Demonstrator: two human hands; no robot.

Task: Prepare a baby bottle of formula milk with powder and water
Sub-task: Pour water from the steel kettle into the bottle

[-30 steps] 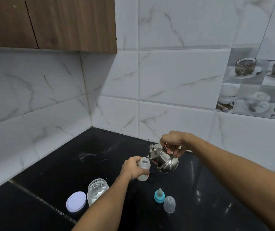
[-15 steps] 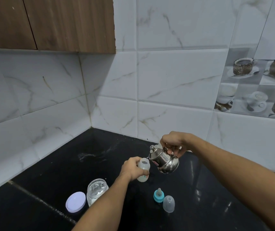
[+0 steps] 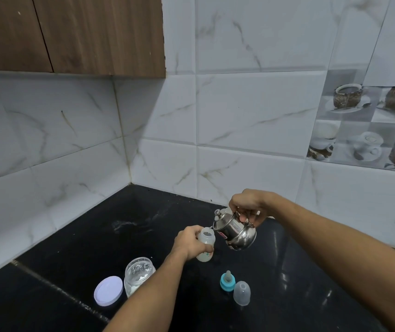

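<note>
My left hand (image 3: 190, 242) grips a small translucent baby bottle (image 3: 206, 243), open at the top, standing on the black counter (image 3: 100, 238). My right hand (image 3: 249, 207) holds a small steel kettle (image 3: 236, 232) by its handle, tilted left, its spout right at the bottle's mouth. An open glass jar of white powder (image 3: 139, 274) stands near my left forearm, its white lid (image 3: 108, 291) lying beside it. The teal nipple ring (image 3: 227, 281) and the clear bottle cap (image 3: 241, 293) rest on the counter in front.
White marble-look tiles (image 3: 251, 116) form a corner behind the counter. A wooden cabinet (image 3: 72, 34) hangs overhead at the upper left. A faint white smear (image 3: 125, 225) marks the counter behind the bottle.
The kettle stays tilted over the bottle; both hands hold nearly the same pose, with only a slight shift of the view.
</note>
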